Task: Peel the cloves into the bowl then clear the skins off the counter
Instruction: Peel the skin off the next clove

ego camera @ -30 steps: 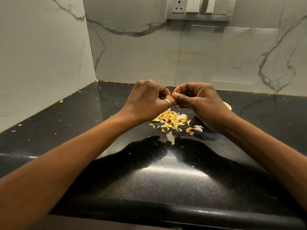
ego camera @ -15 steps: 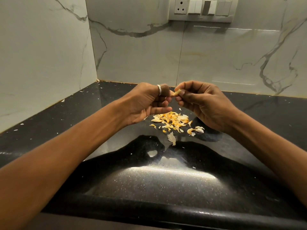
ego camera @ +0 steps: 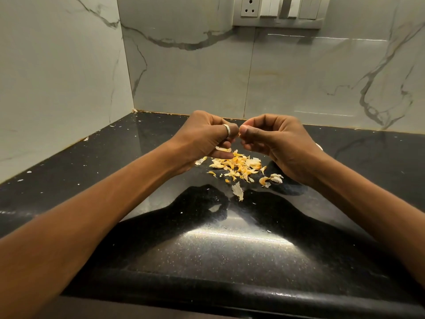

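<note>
My left hand and my right hand meet fingertip to fingertip above the black counter. Between them they pinch a small garlic clove, almost wholly hidden by the fingers. A strip of skin hangs under my left fingers. Below the hands lies a pile of yellow-white skins, with a larger pale flake nearer me. Only a sliver of the bowl's rim shows behind my right hand.
Marble walls close the counter at the left and back, forming a corner. A socket and switch panel sits high on the back wall. Tiny skin flecks dot the counter's left part. The counter's rounded front edge runs near me.
The hands parted slightly half a second ago, showing the clove at my right fingertips, then closed together again. A skin strip now hangs under my left fingers.
</note>
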Demonstrator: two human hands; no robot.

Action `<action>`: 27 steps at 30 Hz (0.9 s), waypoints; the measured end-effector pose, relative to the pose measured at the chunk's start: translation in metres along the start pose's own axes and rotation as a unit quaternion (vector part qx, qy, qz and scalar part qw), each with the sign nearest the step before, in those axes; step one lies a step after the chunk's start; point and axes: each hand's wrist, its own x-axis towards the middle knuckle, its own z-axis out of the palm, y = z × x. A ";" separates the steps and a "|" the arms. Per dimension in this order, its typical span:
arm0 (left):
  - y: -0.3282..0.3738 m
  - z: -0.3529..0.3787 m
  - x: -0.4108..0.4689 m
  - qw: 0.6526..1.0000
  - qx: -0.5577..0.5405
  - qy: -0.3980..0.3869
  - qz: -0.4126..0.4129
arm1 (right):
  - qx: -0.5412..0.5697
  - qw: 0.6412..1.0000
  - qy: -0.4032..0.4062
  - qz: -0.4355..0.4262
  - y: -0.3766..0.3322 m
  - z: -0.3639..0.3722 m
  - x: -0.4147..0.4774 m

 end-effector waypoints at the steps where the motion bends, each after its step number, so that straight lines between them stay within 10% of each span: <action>1: 0.000 0.000 0.000 1.000 0.007 -0.004 0.001 | -0.008 1.000 0.002 -0.001 0.001 -0.001 0.000; 27: -0.002 -0.005 0.003 0.994 0.068 0.064 0.054 | 0.034 0.999 -0.008 0.013 -0.002 -0.006 0.002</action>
